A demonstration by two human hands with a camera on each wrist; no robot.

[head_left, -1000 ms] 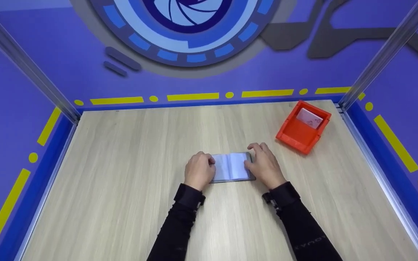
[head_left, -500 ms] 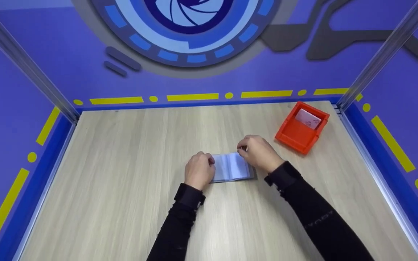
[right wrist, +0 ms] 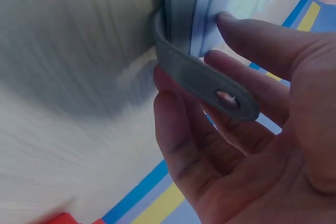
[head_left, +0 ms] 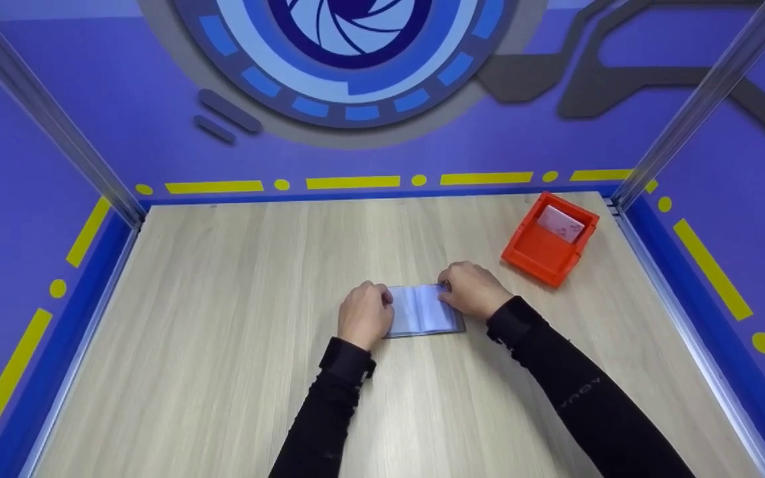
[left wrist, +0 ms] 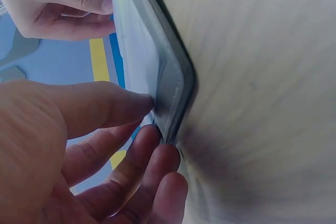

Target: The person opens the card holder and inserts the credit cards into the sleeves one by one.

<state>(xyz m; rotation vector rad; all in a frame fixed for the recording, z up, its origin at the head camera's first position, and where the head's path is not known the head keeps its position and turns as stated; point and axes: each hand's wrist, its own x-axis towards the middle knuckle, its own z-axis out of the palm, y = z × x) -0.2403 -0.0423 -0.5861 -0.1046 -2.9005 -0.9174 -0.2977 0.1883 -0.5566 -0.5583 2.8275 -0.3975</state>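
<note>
A small grey card holder [head_left: 454, 328] lies spread wide on the table, its clear plastic sleeves [head_left: 416, 311] facing up. At its left edge my left hand [head_left: 364, 313] pinches the cover, thumb on top and fingertips against the side, as the left wrist view shows. My right hand [head_left: 475, 289] is at the upper right corner. In the right wrist view its thumb [right wrist: 262, 40] presses on the sleeves and the index fingertip meets their edge. A grey strap [right wrist: 205, 80] with an oval hole sticks out from the cover across the right fingers.
A red tray [head_left: 542, 255] sits at the back right of the wooden table [head_left: 243, 279], with a pink patterned card [head_left: 560, 224] at its far end. Purple-blue panels [head_left: 382, 156] with yellow marks border the table at the back and both sides.
My right hand has gone from the holder's right edge up to its upper right corner, then slightly down onto the sleeves. The left hand keeps its place on the left edge.
</note>
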